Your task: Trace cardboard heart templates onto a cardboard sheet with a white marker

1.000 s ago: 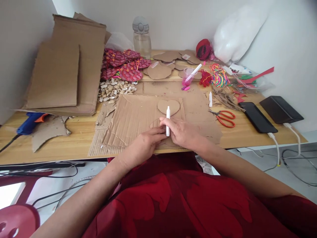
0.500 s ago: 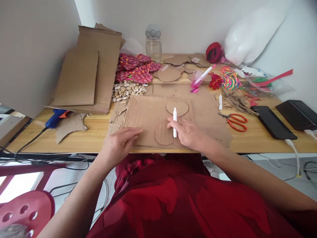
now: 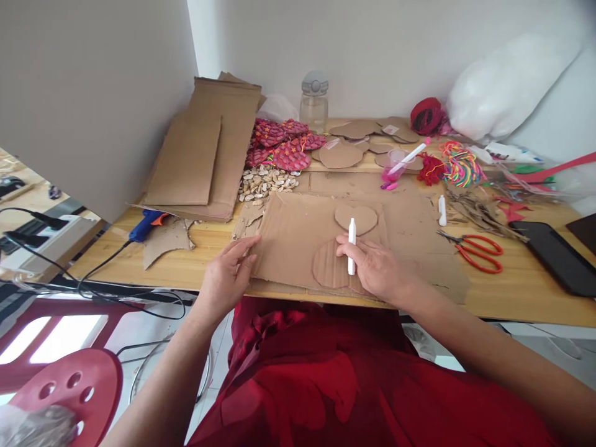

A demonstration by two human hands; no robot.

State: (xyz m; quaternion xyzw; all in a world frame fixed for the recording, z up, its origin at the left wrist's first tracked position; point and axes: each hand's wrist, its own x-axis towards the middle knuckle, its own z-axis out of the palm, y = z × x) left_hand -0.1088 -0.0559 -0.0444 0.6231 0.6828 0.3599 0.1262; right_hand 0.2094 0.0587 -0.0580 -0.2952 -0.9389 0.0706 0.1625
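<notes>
My right hand [image 3: 377,267] is closed around a white marker [image 3: 352,248], which stands nearly upright between thumb and fingers. Under that hand, a heart outline [image 3: 323,264] is drawn on a cardboard sheet [image 3: 293,230]. A cut-out cardboard heart [image 3: 356,217] lies on the sheet just beyond the marker. At the sheet's left edge is my left hand [image 3: 230,273], its fingers and thumb bent together against the edge. Its far fingers are partly hidden.
Orange-handled scissors [image 3: 482,251], a white cap-like piece [image 3: 442,211] and a black phone [image 3: 549,254] lie right. A blue glue gun [image 3: 146,225] and leaning cardboard [image 3: 186,161] stand left. Behind are peanut shells [image 3: 267,183], a water bottle [image 3: 314,102] and coloured yarn [image 3: 460,164].
The view has swung left. My left hand has drawn back from the top of the cardboard sheet to its left edge. My right hand keeps the marker over the outline.
</notes>
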